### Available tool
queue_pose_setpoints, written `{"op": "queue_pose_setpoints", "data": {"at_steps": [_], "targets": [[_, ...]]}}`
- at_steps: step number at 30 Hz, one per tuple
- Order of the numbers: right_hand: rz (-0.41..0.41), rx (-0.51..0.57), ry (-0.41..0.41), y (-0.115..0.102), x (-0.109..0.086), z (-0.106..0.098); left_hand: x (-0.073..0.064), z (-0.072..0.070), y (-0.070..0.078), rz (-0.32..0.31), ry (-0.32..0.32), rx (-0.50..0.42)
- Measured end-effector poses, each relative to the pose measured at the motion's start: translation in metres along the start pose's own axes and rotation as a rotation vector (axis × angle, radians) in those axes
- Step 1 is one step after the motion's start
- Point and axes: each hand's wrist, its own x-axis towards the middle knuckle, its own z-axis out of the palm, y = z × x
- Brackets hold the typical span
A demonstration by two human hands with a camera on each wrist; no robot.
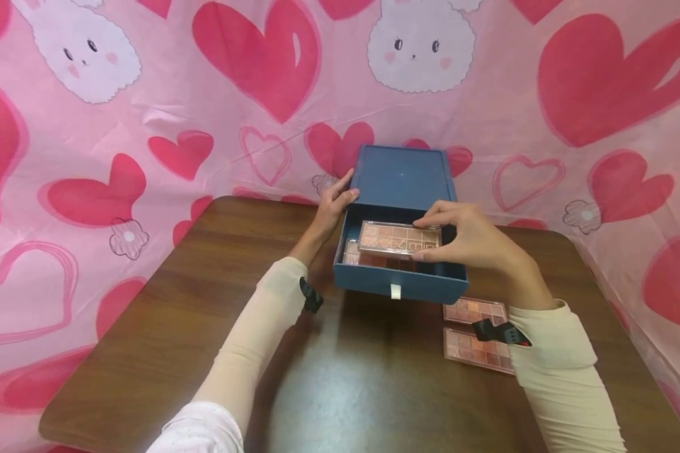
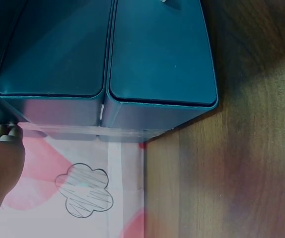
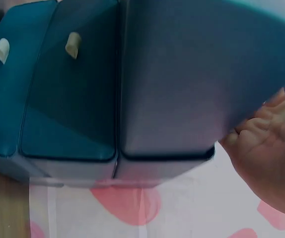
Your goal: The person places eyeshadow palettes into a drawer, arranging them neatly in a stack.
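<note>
Over the pulled-out drawer [image 1: 368,278] of the smooth blue chest [image 1: 402,176], in the head view, pinches a clear-lidded rectangular palette [image 1: 396,236] with the right hand [image 1: 470,236] and rests the left hand [image 1: 331,204], fingers extended, along the chest's side. Seems midway, with at least one more palette [image 1: 350,250] inside, two others [image 1: 473,311] on the wood-grained table [image 1: 204,327] and the pinched one not yet set down. From the left wrist, sees flat shut drawer fronts [image 2: 160,54]; from the right, soft looped tabs [image 3: 73,44].

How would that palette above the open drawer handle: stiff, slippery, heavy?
The palette is probably stiff, showing no bend though the right hand pinches one end. Its glossy surface may be slippery. It seems light, given that one-handed pinch.
</note>
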Motion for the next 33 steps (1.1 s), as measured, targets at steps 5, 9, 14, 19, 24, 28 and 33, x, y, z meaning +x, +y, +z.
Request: {"op": "queue_pose_setpoints", "data": {"at_steps": [5,9,14,19,24,28,33], "targets": [[-0.029,-0.047,-0.045,-0.008,0.006,0.006,0.001,0.0,0.001,0.002,-0.007,0.0],[-0.041,-0.071,-0.072,-0.011,0.01,0.01,0.001,0.001,0.003,0.002,-0.01,0.003],[-0.052,-0.093,-0.105,-0.012,0.013,0.016,0.0,-0.001,0.005,-0.015,-0.017,-0.006],[-0.064,-0.105,-0.12,-0.013,0.014,0.021,-0.001,-0.002,0.01,-0.025,-0.041,-0.019],[-0.071,-0.153,-0.128,-0.012,0.016,0.024,0.0,-0.001,0.007,-0.031,-0.02,-0.014],[-0.051,-0.187,-0.128,-0.012,0.017,0.025,0.0,0.0,0.003,-0.019,-0.005,-0.009],[-0.019,-0.218,-0.121,-0.012,0.014,0.026,0.0,0.002,0.0,0.004,0.003,-0.008]]}}
